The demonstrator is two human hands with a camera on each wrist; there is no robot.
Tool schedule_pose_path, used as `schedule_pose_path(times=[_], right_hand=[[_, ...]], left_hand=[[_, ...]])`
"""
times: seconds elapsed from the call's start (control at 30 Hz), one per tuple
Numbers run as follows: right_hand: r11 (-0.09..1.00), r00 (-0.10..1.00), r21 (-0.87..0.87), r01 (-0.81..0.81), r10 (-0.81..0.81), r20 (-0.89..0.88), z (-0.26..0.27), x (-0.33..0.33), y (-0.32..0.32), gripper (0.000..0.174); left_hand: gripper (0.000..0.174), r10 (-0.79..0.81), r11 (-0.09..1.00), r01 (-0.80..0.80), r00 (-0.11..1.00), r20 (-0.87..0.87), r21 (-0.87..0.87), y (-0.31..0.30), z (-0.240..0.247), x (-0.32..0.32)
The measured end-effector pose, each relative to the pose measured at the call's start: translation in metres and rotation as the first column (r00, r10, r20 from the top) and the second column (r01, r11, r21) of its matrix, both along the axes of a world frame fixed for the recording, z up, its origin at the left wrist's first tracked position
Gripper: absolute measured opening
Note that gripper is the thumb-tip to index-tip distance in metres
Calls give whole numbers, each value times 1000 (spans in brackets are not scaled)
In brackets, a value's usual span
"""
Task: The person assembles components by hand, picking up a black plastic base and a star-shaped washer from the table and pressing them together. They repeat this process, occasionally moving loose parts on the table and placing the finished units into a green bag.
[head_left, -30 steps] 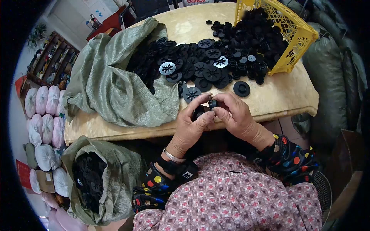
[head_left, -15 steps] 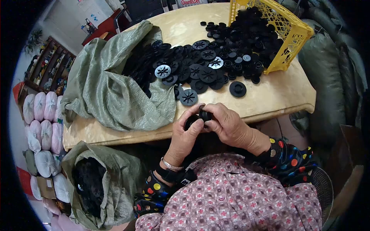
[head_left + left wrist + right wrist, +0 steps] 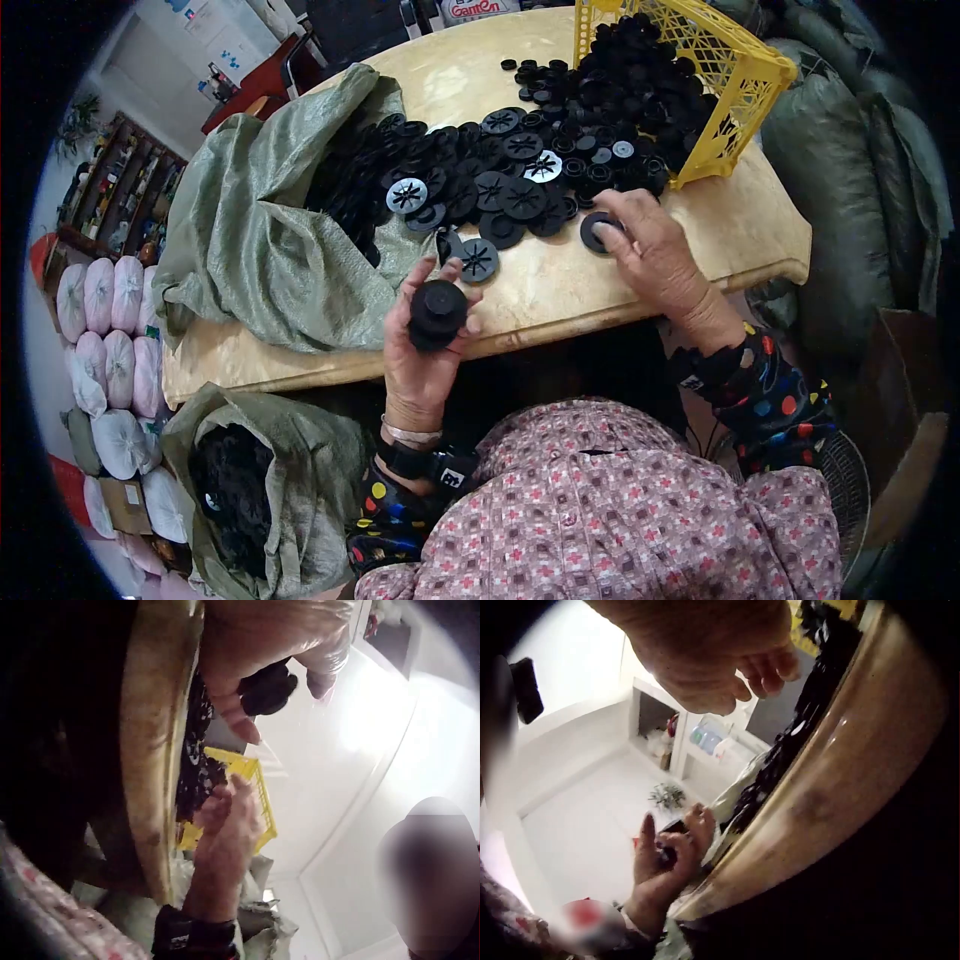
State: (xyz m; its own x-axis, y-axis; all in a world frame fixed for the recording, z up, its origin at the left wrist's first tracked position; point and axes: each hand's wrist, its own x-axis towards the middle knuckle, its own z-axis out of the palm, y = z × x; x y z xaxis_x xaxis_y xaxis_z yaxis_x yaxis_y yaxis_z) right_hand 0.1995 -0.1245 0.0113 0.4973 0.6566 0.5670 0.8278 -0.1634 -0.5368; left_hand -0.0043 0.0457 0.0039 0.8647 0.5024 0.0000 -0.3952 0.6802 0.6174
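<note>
My left hand (image 3: 415, 368), palm up near the table's front edge, holds a black stepped round plastic part (image 3: 438, 310) among its fingers and thumb. The left wrist view shows this dark part (image 3: 268, 688) in the grip. Over the table, my right hand (image 3: 655, 255) reaches to a lone black disc with a raised centre (image 3: 592, 233); its thumb overlaps the disc in the head view. In the right wrist view the fingers (image 3: 769, 671) are loosely bent with nothing seen between them. A grey slotted disc (image 3: 477, 260) lies just beyond the left fingertips.
Black slotted discs (image 3: 490, 190) and small black caps (image 3: 630, 90) are heaped across the table (image 3: 740, 235). A yellow crate (image 3: 735, 120) stands tipped at the right. A green woven sack (image 3: 270, 240) covers the left side; another sack (image 3: 310, 490) of black parts stands below.
Both hands were together at the small black parts. Now they are apart: the left keeps the stepped part and has turned palm up, the right has moved forward and right to the lone disc.
</note>
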Motion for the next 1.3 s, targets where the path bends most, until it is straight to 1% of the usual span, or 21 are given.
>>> schedule_pose_path(times=[0.07,0.17,0.2,0.23,0.27,0.3,0.33,0.4,0.43,0.53,0.57,0.73,0.77,0.8,1.03,1.1,1.13,1.2,1.23,1.27,1.3], right_hand=[[998,996,-53,37,-32,83,-12,31,-12,24],[988,995,-154,0,16,102,-11,54,-15,23],[977,990,-201,67,-40,137,-12,59,-14,21],[960,980,-245,134,-92,176,-13,62,-14,19],[959,979,-245,143,-100,179,-14,63,-15,19],[949,973,-274,157,-102,207,-15,63,-16,18],[937,967,-303,173,-102,234,-15,63,-19,17],[924,968,-327,200,-135,211,-17,53,-23,17],[915,969,-342,216,-159,188,-18,50,-25,18],[922,981,-338,186,-153,121,-17,47,-29,20],[924,982,-336,180,-148,119,-16,45,-32,20],[936,992,-349,34,10,122,-15,39,-45,18],[982,994,-188,1,20,108,-22,40,-44,23],[982,994,-188,-8,28,104,-23,40,-44,23],[958,994,-287,18,15,110,-24,53,-46,21],[944,992,-328,23,19,123,-20,48,-44,21],[909,995,-416,13,30,95,-15,43,-46,18],[867,997,-498,-4,42,65,-11,39,-48,15],[850,997,-527,7,36,72,-11,41,-51,17],[830,996,-557,17,32,79,-9,41,-52,19],[830,996,-557,10,41,80,-4,37,-51,19]], left_hand=[[45,47,996,-47,999,-12,-73,6,6,1],[31,118,960,-59,972,-205,274,14,20,8],[31,110,960,-51,973,-204,276,16,22,11],[28,271,783,-12,906,-324,621,18,24,15],[26,457,499,97,815,-356,861,19,25,19],[29,471,268,74,860,-198,961,23,24,25],[29,461,273,74,865,-197,959,24,25,31],[39,506,-226,288,851,-140,931,26,27,40],[42,516,-302,334,845,-141,893,25,26,43],[42,533,-295,477,801,-272,828,20,25,49],[42,488,-375,432,845,-221,820,21,23,51],[36,515,-312,529,792,-327,789,13,32,51],[36,520,-307,578,767,-375,756,15,33,52],[36,520,-304,621,744,-421,722,15,34,53],[37,442,-355,556,808,-389,752,17,38,52],[41,402,-161,547,797,-451,822,16,39,46],[41,405,-159,549,794,-453,821,15,37,43],[45,176,275,322,910,-376,906,13,29,39],[45,119,397,353,896,-428,848,13,25,36],[45,125,400,348,895,-427,848,8,25,32],[45,-13,655,342,897,-442,674,0,25,30]])
